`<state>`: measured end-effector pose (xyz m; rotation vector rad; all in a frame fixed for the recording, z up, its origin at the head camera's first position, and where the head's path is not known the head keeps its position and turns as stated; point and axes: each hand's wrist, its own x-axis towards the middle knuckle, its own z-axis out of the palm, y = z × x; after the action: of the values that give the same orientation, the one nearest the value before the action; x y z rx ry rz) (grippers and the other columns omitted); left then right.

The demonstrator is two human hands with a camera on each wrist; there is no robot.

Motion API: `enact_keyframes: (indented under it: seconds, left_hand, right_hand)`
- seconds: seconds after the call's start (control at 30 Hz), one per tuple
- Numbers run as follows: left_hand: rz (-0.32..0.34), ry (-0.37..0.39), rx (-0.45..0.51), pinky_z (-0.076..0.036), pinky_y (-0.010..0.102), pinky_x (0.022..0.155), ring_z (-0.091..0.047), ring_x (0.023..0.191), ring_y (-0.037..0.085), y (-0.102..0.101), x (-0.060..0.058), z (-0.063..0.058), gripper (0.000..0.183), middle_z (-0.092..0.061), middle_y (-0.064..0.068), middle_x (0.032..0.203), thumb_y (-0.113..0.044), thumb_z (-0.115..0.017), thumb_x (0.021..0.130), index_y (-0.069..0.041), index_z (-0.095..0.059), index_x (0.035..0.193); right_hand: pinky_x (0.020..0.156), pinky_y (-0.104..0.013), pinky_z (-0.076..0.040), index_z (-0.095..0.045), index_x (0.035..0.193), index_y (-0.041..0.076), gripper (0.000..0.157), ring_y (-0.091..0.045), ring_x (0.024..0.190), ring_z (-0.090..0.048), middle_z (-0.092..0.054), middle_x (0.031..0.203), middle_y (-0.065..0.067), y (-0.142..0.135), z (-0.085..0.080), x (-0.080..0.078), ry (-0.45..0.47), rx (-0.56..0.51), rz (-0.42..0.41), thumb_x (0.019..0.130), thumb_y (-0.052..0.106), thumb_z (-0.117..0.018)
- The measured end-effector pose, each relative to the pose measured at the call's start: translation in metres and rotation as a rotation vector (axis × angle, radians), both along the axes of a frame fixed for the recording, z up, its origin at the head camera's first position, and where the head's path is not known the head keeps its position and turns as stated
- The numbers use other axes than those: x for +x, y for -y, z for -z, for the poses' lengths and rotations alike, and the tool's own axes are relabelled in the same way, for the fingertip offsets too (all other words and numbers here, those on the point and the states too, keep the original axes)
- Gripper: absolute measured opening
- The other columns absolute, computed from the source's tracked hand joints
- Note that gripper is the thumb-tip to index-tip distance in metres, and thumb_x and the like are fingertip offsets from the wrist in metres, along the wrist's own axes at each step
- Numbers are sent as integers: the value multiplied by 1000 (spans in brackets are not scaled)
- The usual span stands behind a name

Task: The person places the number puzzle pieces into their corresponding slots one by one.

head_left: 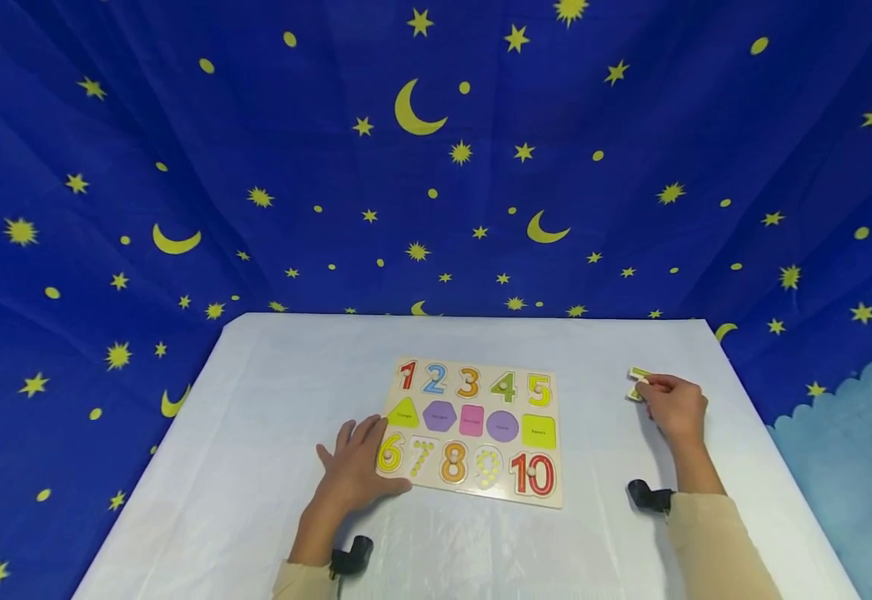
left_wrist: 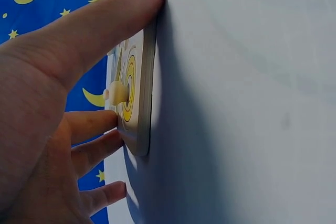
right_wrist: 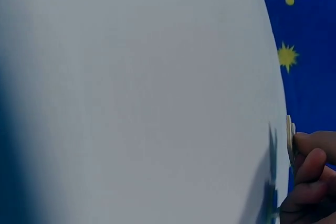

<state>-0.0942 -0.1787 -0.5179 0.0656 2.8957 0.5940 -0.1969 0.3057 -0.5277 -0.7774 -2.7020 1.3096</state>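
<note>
A wooden number puzzle board [head_left: 473, 493] lies on the white table, with knobbed number pieces along its top and bottom rows. In its bottom row, the 7 recess [head_left: 422, 457] and the 9 recess [head_left: 488, 467] show yellow dots and hold no piece. My left hand [head_left: 357, 471] rests at the board's left corner, its fingers spread by the 6 piece [left_wrist: 129, 90] and its thumb along the front edge. Right of the board, my right hand [head_left: 676, 408] pinches a flat puzzle piece [right_wrist: 290, 139] with yellow-green on it; fingers hide which number it is.
Coloured shapes with printed names, such as a purple circle [head_left: 502, 427], fill the board's middle row. The white table [head_left: 293, 358] ends at a dark blue cloth [head_left: 331, 250] with moons and stars. Black wrist devices [head_left: 649, 497] sit near both sleeves.
</note>
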Motion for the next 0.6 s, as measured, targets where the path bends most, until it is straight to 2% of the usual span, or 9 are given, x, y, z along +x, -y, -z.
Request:
enact_keyframes:
  seconds: [0.2, 0.4, 0.6]
  left_hand:
    - [-14, 5, 4, -6, 80, 93, -18, 138, 40, 1, -1, -1, 106, -35, 7, 150, -54, -84, 61, -13, -38, 148]
    - [-18, 16, 8, -5, 79, 94, -17, 139, 40, 1, -2, -2, 106, -34, 6, 151, -54, -84, 61, -14, -37, 148]
    - [-10, 14, 6, -5, 80, 93, -17, 138, 41, 1, -1, 0, 106, -34, 6, 150, -55, -83, 61, -14, -37, 148]
  right_hand:
    - [47, -26, -48, -65, 118, 0, 37, -16, 62, -58, -61, 90, -13, 21, -8, 3, -58, 26, -77, 92, 25, -63]
    - [44, -25, -45, -69, 109, -1, 30, -14, 56, -57, -62, 81, -11, 39, -4, 9, -147, 72, -132, 88, 21, -67]
    - [45, -25, -42, -71, 103, 0, 25, -14, 55, -55, -63, 75, -8, 53, 0, 14, -195, 95, -151, 86, 19, -69]
